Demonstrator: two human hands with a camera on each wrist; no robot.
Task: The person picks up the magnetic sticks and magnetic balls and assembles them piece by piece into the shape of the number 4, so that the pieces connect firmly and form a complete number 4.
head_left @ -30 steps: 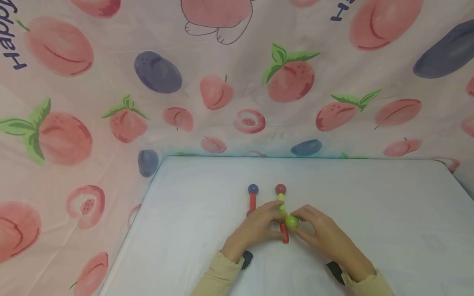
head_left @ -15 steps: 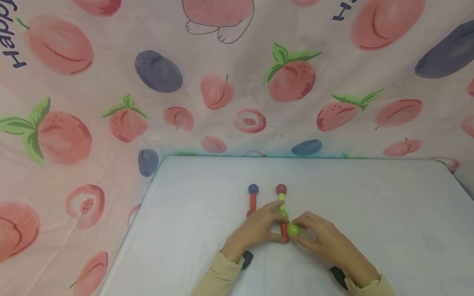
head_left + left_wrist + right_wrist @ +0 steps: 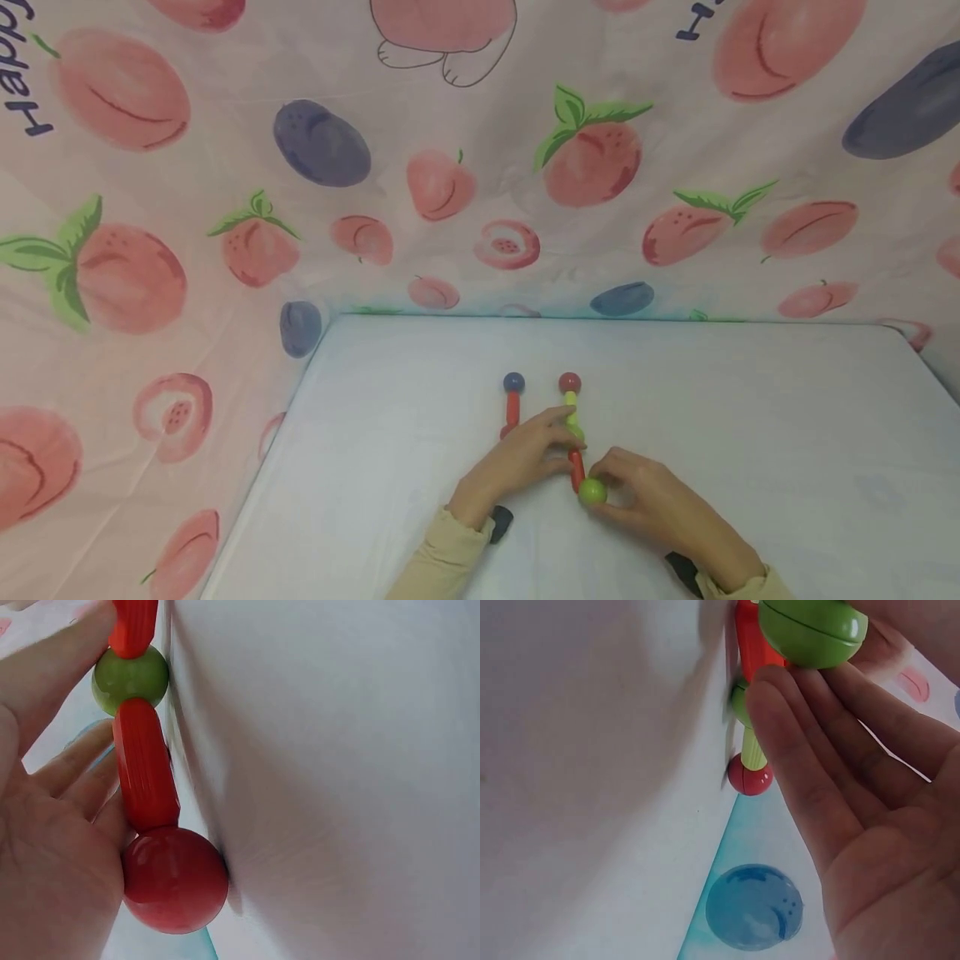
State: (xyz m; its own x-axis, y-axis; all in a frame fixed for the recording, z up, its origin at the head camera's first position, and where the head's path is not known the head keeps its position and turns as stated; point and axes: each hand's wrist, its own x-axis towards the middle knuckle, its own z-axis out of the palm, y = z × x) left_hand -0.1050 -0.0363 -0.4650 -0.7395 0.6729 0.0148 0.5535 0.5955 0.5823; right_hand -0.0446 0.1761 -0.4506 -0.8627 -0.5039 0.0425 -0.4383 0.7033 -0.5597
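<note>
My right hand (image 3: 648,500) pinches a large green ball (image 3: 592,492) between thumb and fingertips, right at the near end of a red rod (image 3: 577,471). That rod belongs to a ball-and-rod building toy. My left hand (image 3: 517,454) grips the toy around its middle green ball (image 3: 130,679), its thumb by the near red rod. From the middle ball, a yellow-green rod (image 3: 753,748) runs to a far red ball (image 3: 570,382). Another red rod (image 3: 148,765) joins it to a red ball (image 3: 175,880) beside the left palm. Further left, a red rod (image 3: 512,408) carries a blue ball (image 3: 513,382).
The toy lies on a white-covered table (image 3: 750,417). Behind and to the left hangs a fruit-print cloth (image 3: 465,183), meeting the table's far edge. Dark straps (image 3: 501,525) show at the wrists, beside beige sleeves (image 3: 442,554).
My right hand has moved nearer with the large green ball, from beside the middle ball down to the near rod's end. My left hand stays almost in place.
</note>
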